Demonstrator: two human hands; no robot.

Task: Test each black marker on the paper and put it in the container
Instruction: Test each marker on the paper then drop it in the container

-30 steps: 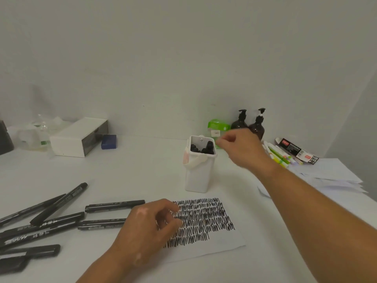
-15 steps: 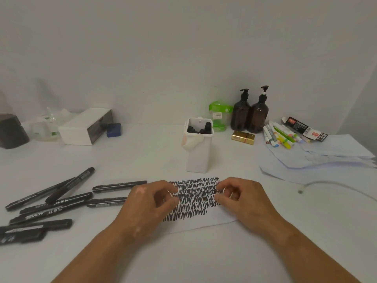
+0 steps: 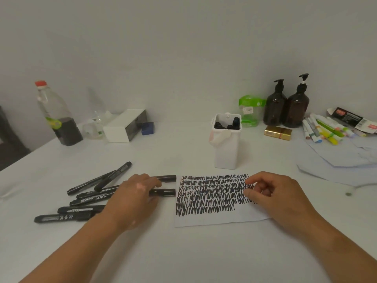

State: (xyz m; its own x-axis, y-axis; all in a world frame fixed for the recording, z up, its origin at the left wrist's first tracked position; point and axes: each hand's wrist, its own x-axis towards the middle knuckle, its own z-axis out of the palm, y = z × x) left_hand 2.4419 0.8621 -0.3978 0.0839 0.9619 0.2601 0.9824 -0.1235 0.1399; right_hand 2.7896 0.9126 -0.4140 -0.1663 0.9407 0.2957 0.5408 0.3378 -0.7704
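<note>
Head view, looking down over the desk [image 3: 193, 252]. Left hand [image 3: 132, 199] laid flat over the loose pile of black markers [image 3: 89, 193], fingers spread and draped on the two nearest the paper [image 3: 216, 201], not yet curled round either; probably reaching for the next one to test, since the pile lies on that side within easy reach. Caps of those two markers poking out past the fingertips, pointing at the paper's left edge, just beside it. Right hand [image 3: 273, 193] resting on the paper's right edge, thumb and forefinger loosely curled toward each other with nothing between them; likely there to pin the sheet so it does not slide under a pen stroke, and free to pull a cap. Paper lying flat, front and centre, nearly filled with rows of black scribble, only a bare strip left along the near edge. White container [image 3: 226, 146] standing upright just behind the paper, several dark marker ends showing at its mouth: close enough for a short drop after each test. Seven or so markers left outside it, so a fair share of the job remaining, by the look of it.
</note>
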